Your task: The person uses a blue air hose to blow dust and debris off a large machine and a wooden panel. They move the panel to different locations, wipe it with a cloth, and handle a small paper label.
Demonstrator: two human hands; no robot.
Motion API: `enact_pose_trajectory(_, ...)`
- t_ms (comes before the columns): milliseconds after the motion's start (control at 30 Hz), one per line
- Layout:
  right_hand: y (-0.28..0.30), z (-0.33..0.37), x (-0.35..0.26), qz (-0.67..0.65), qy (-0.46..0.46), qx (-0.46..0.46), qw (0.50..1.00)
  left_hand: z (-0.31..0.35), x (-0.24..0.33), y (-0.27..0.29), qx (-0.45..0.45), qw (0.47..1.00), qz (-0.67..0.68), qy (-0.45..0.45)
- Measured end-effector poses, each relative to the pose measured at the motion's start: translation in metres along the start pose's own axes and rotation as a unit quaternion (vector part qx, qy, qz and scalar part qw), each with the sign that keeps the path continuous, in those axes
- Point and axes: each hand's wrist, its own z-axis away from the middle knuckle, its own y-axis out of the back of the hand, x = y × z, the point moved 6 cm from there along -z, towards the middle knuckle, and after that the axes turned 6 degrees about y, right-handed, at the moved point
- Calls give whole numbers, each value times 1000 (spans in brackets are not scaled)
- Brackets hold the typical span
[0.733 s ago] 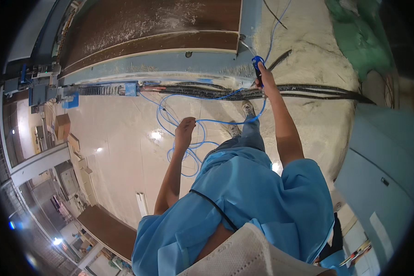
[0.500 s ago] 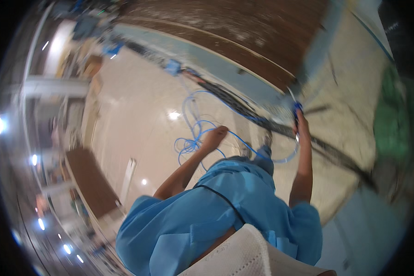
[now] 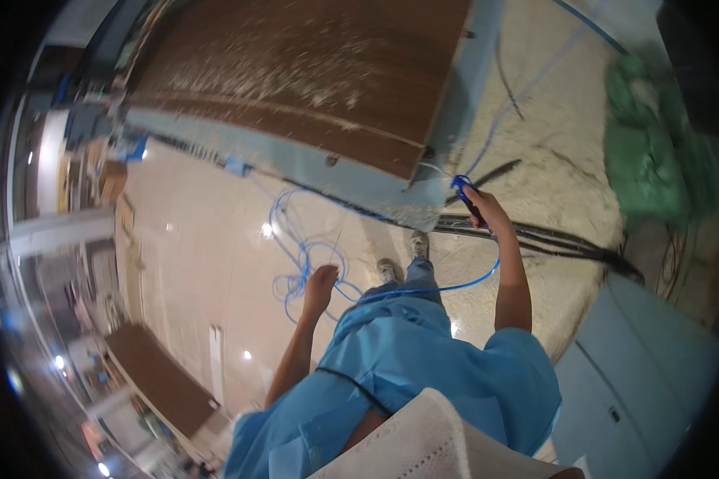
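In my right hand [image 3: 487,209] is a blue air blow gun [image 3: 462,185], with my fingers wrapped round its handle. Its thin pale nozzle [image 3: 433,166] points left, close to the near right corner of a brown board [image 3: 311,80] sprinkled with pale dust. From the gun's lower end a blue air hose [image 3: 423,292] curves down across my legs toward loose coils [image 3: 299,275] on the floor. My left hand [image 3: 321,281] hangs low beside those coils, fingers curled; whether the hose is in them is hidden.
The board lies on a light blue table [image 3: 240,153]. Black cables [image 3: 551,244] run along the dusty floor to the right, near a green sack [image 3: 643,160]. A blue-grey cabinet [image 3: 607,375] stands lower right, and a brown panel [image 3: 161,374] lower left.
My view has swung right and forward, so the board and cabinet show more fully. The blow gun stays in my right hand near the board's corner. My left hand appears lower and farther left.
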Motion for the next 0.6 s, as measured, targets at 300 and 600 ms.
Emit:
enact_pose_trajectory(300, 200, -167, -152, -147, 164, 125, 967, -71, 214, -30, 52, 953, -88, -285)
enact_pose_trajectory(600, 244, -408, -288, -213, 158, 259, 929, -263, 396, -133, 119, 839, -339, -408)
